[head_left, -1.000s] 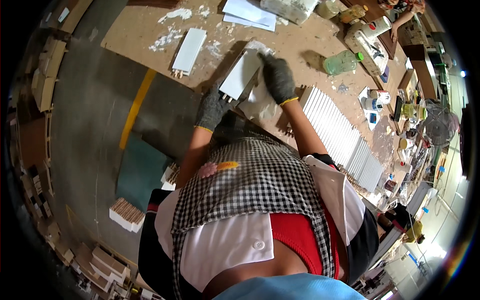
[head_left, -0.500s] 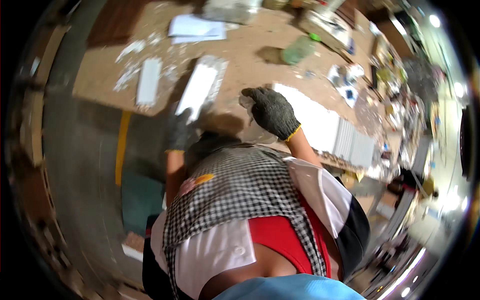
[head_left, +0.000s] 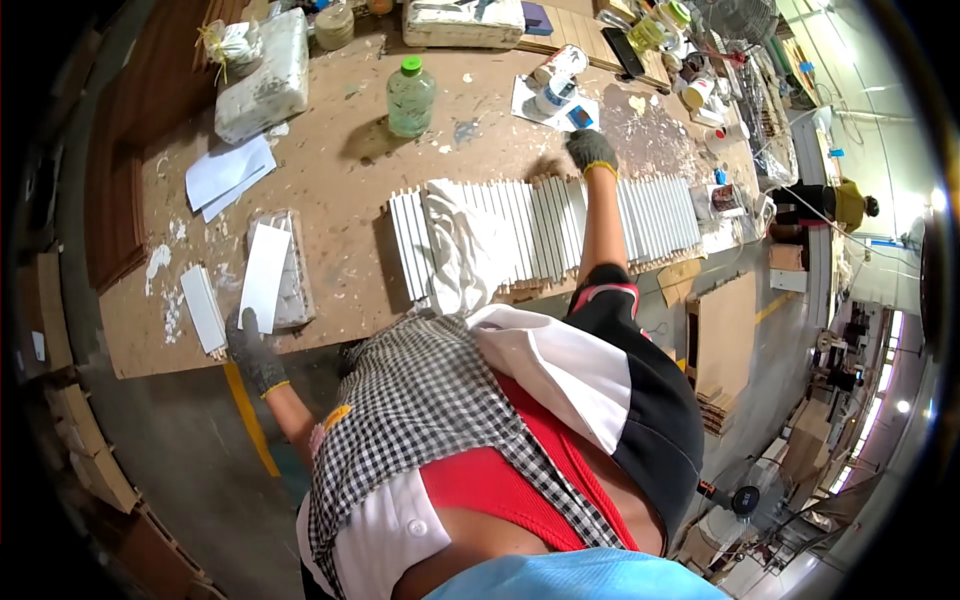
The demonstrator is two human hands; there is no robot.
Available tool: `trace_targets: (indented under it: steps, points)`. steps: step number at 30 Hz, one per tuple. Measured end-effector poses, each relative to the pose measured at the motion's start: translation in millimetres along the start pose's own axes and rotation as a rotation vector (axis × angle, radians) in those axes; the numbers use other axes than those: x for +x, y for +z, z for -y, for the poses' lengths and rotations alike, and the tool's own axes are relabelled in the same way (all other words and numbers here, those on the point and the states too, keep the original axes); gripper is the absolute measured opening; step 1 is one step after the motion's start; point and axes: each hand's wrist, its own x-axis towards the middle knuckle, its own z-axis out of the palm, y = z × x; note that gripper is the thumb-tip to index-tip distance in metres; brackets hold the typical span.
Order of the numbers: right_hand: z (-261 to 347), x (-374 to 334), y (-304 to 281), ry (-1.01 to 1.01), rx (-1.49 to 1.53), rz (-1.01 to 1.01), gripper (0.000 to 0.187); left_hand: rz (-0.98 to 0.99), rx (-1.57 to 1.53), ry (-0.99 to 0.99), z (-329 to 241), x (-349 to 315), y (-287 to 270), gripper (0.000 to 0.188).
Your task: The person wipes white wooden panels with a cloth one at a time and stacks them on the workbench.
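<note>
My left hand (head_left: 256,354), in a dark grey glove with a yellow cuff, is closed on the near end of a white slat (head_left: 265,278). This slat lies tilted on top of a plastic-wrapped bundle (head_left: 296,290) at the table's front edge. My right hand (head_left: 592,151), gloved the same way, is stretched out at the far ends of a long row of white slats (head_left: 545,230). Its fingers are tucked under and partly hidden. A crumpled white cloth (head_left: 462,245) lies over the left part of the row, apart from both hands.
Left of the bundle lies a small stack of white slats (head_left: 203,308). Folded paper (head_left: 230,175) and a green-capped bottle (head_left: 411,100) stand farther back. Beyond my right hand, a sheet (head_left: 528,103) holds a small bottle (head_left: 556,93). A person (head_left: 850,205) is far right.
My right hand has moved right and away, leaving the cloth on the slats. My left hand has shifted left in the picture, still at the slat. The view has turned, showing more table.
</note>
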Motion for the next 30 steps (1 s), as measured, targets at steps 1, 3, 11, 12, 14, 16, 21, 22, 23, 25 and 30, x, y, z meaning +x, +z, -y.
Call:
trace_targets:
  steps: [1, 3, 11, 12, 14, 16, 21, 22, 23, 25, 30]
  points:
    - [-18, 28, 2, 0.126, -0.017, -0.067, 0.036, -0.018, 0.006, -0.061, -18, -10, 10, 0.039]
    - [-53, 77, 24, 0.072, 0.086, -0.244, 0.038, -0.026, 0.005, -0.049, -19, -12, 13, 0.038]
    - [-76, 109, 45, 0.017, 0.412, -0.479, 0.04, -0.058, 0.131, 0.09, -19, -4, 9, 0.041]
    - [-70, 102, 46, 0.014, 0.719, -0.449, 0.034, -0.064, 0.135, 0.087, -20, 0, 10, 0.041]
    - [-35, 68, 39, -0.004, 1.488, -0.089, 0.032, -0.029, 0.078, 0.116, -18, -6, 9, 0.042]
    - [-4, 11, 30, -0.411, 1.373, -0.074, 0.041, -0.06, 0.207, 0.131, -22, 1, 24, 0.035]
    - [176, -157, 8, -0.541, 1.692, 0.779, 0.06, -0.074, 0.329, 0.324, 36, 40, 0, 0.038]
    - [214, -176, 9, -0.443, 1.46, 0.787, 0.059, -0.036, 0.276, 0.254, 17, 34, 11, 0.036]
    - [246, -187, 24, -0.534, 1.357, 0.787, 0.055, -0.049, 0.219, 0.258, 19, 28, 14, 0.034]
    - [295, -202, 58, -0.702, 1.185, 0.684, 0.047, -0.087, 0.14, 0.259, 27, 21, 15, 0.029]
    - [344, -197, 133, -0.86, 0.845, 0.309, 0.041, -0.062, 0.049, 0.196, -1, 8, 24, 0.022]
